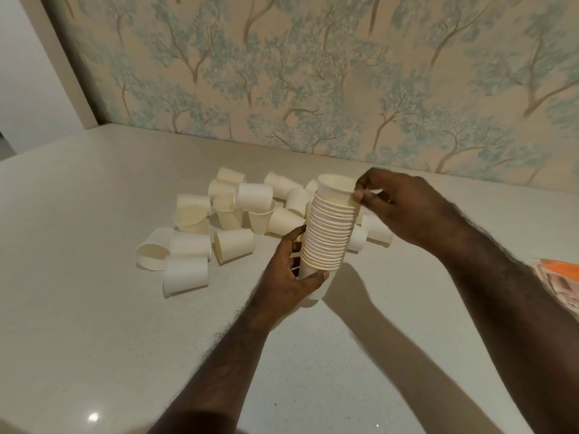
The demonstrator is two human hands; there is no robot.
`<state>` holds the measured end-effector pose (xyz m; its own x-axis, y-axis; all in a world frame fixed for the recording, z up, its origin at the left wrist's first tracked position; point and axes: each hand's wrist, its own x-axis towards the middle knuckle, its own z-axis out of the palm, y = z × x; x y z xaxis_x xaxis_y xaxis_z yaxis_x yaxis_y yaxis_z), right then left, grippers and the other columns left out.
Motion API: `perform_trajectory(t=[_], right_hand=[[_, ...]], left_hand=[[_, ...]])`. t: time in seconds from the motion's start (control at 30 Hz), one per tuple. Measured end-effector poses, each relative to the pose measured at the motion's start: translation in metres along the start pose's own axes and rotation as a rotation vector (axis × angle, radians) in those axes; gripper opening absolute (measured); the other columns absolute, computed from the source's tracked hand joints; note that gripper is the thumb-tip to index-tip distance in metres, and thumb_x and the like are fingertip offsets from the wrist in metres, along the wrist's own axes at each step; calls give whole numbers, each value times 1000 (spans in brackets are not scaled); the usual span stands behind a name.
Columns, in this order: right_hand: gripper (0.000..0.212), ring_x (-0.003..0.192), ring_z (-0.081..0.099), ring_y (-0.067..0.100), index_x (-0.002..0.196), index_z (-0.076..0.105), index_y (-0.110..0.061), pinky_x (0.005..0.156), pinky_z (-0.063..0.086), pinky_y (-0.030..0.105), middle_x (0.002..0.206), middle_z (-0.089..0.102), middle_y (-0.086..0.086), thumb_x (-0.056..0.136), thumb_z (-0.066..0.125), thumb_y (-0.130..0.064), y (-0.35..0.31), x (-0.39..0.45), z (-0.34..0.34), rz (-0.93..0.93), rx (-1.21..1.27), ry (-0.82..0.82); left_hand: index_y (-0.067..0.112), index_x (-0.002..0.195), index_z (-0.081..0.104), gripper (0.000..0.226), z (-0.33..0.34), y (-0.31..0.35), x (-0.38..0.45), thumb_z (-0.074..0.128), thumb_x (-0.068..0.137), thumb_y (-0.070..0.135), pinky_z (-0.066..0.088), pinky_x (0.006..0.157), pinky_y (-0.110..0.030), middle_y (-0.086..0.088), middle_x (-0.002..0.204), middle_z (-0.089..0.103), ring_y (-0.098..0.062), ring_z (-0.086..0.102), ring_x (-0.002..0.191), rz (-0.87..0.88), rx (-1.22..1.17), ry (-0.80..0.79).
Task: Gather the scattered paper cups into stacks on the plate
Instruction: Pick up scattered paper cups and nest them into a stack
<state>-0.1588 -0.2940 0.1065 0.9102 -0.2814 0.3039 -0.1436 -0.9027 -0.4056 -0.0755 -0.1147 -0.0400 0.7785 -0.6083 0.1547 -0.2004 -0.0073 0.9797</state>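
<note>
A tall stack of cream paper cups [329,233] leans slightly left above the counter. My left hand [289,274] grips the stack's base. My right hand [394,205] pinches the rim of the top cup [336,186] between thumb and fingers. Several loose cups [232,211] lie scattered on the counter behind and to the left of the stack, most on their sides, a few upright. One cup [185,275] lies nearest on the left. No plate shows in this view.
The pale speckled counter [94,308] runs back to a wall with tree-patterned wallpaper [313,73]. An orange and pink patterned object [560,283] pokes in at the right edge. A white wall and corner stand at far left.
</note>
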Motion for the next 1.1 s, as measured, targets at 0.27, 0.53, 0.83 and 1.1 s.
perform_trajectory(t=[0.27, 0.53, 0.83, 1.1], right_hand=[[33, 100, 64, 15, 126, 54, -36, 91, 49, 37, 121, 63, -9, 95, 53, -44, 47, 32, 24, 115, 147, 87], [70, 125, 49, 32, 147, 31, -40, 101, 44, 43, 152, 36, 4, 86, 66, -37, 89, 39, 114, 32, -316, -290], [46, 100, 63, 23, 124, 49, -31, 79, 49, 32, 115, 64, 1, 85, 60, -53, 87, 38, 117, -15, -562, -244], [23, 90, 57, 18, 96, 60, -33, 80, 48, 35, 97, 61, -8, 89, 57, -54, 69, 52, 50, 64, -213, -335]], left_hand=[[55, 122, 35, 73, -9, 2, -7, 81, 75, 25, 49, 94, -30, 18, 127, 52, -8, 55, 118, -17, -2, 112], [45, 133, 30, 80, -24, -2, -15, 81, 75, 21, 45, 78, -14, 26, 120, 47, 4, 53, 105, -41, 10, 173], [40, 136, 31, 80, -31, -6, -19, 80, 76, 20, 47, 74, -11, 22, 126, 48, 4, 54, 107, -52, 23, 179], [42, 136, 32, 81, -29, -12, -20, 81, 76, 16, 51, 80, -17, 22, 126, 51, 3, 57, 110, -43, 22, 177]])
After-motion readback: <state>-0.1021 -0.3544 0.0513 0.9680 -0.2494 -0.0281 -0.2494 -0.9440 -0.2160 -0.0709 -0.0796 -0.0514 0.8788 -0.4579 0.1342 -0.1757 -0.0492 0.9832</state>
